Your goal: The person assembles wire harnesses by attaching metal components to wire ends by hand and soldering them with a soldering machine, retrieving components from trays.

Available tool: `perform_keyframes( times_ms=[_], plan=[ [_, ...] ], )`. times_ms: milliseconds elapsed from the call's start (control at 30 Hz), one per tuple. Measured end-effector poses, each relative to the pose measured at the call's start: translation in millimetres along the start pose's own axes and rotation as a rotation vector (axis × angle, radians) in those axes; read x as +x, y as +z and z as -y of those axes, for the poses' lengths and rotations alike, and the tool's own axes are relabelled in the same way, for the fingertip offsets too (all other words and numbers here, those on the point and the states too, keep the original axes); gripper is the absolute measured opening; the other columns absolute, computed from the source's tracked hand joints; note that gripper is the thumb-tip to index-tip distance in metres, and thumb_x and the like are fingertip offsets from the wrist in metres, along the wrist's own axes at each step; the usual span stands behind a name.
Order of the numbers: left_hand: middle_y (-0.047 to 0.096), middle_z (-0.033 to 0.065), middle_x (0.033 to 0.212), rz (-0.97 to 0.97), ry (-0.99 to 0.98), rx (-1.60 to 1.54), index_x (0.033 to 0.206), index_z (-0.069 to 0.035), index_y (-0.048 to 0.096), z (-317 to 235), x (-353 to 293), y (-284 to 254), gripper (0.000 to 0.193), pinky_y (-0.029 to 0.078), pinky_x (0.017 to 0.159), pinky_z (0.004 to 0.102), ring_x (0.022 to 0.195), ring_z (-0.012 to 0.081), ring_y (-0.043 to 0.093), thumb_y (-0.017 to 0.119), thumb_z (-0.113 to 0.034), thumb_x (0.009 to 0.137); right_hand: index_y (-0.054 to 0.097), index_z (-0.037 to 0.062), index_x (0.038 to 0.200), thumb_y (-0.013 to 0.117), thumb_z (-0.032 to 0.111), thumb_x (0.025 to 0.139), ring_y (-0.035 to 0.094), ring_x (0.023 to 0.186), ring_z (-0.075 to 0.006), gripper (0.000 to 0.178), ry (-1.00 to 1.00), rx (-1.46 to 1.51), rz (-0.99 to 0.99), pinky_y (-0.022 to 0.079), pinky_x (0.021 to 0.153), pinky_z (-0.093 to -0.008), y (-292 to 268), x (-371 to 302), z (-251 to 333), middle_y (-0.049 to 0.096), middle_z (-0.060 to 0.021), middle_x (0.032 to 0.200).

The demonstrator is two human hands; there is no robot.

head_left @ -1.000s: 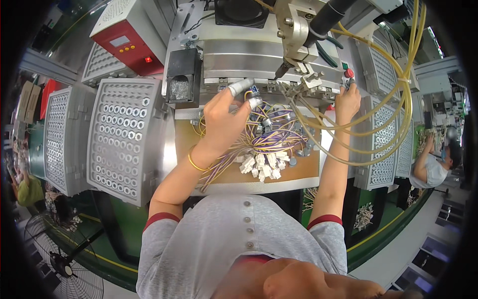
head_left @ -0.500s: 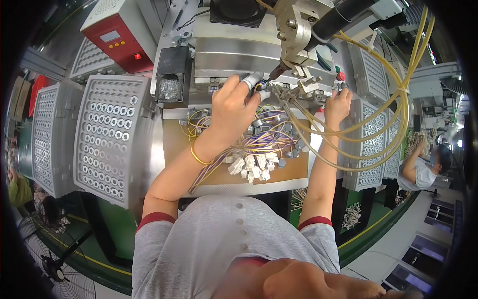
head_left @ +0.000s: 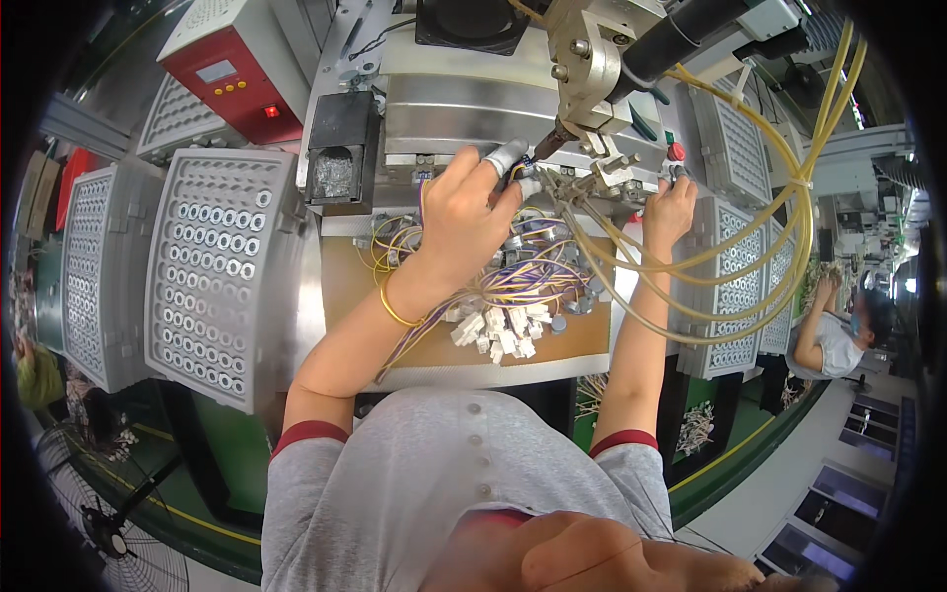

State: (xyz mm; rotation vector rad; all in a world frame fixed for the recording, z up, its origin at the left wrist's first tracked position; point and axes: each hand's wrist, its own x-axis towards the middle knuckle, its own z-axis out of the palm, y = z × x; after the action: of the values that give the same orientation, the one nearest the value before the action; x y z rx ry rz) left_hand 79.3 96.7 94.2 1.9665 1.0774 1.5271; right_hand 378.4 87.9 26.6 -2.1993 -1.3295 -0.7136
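Observation:
My left hand, with grey covers on its fingertips, pinches a small dark part with wires. That part sits right beside the tip of a soldering iron on a metal machine head; the fingers partly hide it. Farther right, my right hand is at the fixture's right end, its covered fingertips bent together just below a red button. What those fingers grip is too small to make out. Beneath my left hand lies a bundle of purple and yellow wires ending in white connectors.
Grey trays of round metal parts stand left and right. A red-fronted control box and a black box are at the back left. Yellowish hoses loop over my right forearm. A co-worker sits far right.
My left hand and the wired part have shifted very slightly at the iron tip. My right hand stays in place. At the far right, the co-worker's raised arms and head have moved a little.

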Motion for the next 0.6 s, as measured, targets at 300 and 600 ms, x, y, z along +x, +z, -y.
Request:
perform_keyframes(
  times_ms=[300, 600],
  plan=[
    [0.046, 0.0078, 0.068, 0.000, 0.013, 0.009, 0.093, 0.000, 0.061, 1.3, 0.3, 0.5, 0.028, 0.043, 0.044, 0.0280, 0.049, 0.0163, 0.052, 0.063, -0.002, 0.065, 0.049, 0.0028, 0.086, 0.056, 0.015, 0.077, 0.052, 0.081, -0.0352, 0.017, 0.007, -0.014, 0.011, 0.042, 0.066, -0.0426, 0.9, -1.4, -0.5, 0.052, -0.0151, 0.089],
    [0.047, 0.0071, 0.068, -0.013, 0.016, -0.012, 0.095, 0.001, 0.061, 2.1, 0.9, 1.7, 0.030, 0.043, 0.045, 0.0268, 0.049, 0.0154, 0.052, 0.063, 0.000, 0.065, 0.049, 0.0022, 0.084, 0.056, 0.015, 0.076, 0.052, 0.081, -0.0353, 0.016, 0.009, -0.020, 0.013, 0.042, 0.066, -0.0429, -1.0, 0.4, 2.6, 0.052, -0.0154, 0.087]
  ],
)
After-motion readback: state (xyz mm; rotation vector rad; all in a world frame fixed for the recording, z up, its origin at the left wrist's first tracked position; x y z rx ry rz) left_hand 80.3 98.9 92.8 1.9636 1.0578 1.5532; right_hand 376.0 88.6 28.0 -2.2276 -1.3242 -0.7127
